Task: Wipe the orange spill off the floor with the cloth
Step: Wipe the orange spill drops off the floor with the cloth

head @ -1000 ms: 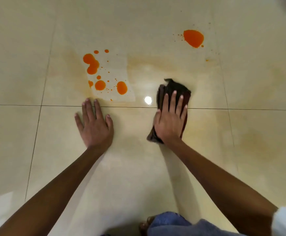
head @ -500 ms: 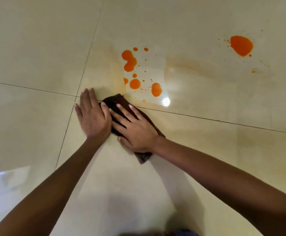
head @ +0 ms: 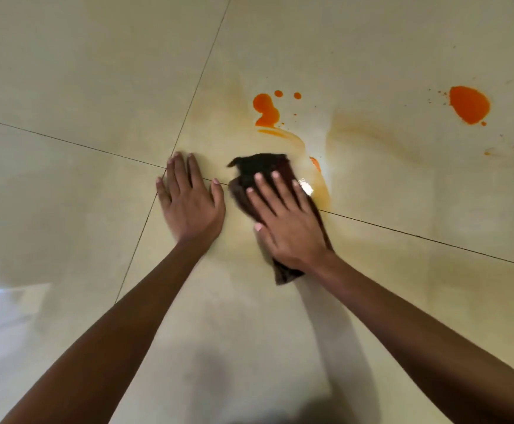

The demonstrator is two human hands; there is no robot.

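A dark brown cloth (head: 260,168) lies flat on the cream tile floor under my right hand (head: 286,223), which presses it down with straight, spread fingers. My left hand (head: 190,201) rests flat on the floor just left of the cloth, palm down. Just beyond the cloth sits an orange spill (head: 266,111) with small droplets and a fresh orange smear (head: 283,134) trailing toward the cloth. A second, larger orange blot (head: 470,104) lies far to the right, apart from both hands.
Faint yellowish wipe streaks (head: 372,139) cross the tile between the two spills. Dark grout lines (head: 418,236) run across the floor. A bright light reflection (head: 306,186) glints beside the cloth.
My right hand has pushed the cloth up and to the right into the lower orange drops, smearing them. My left hand has stayed flat on the floor beside it.
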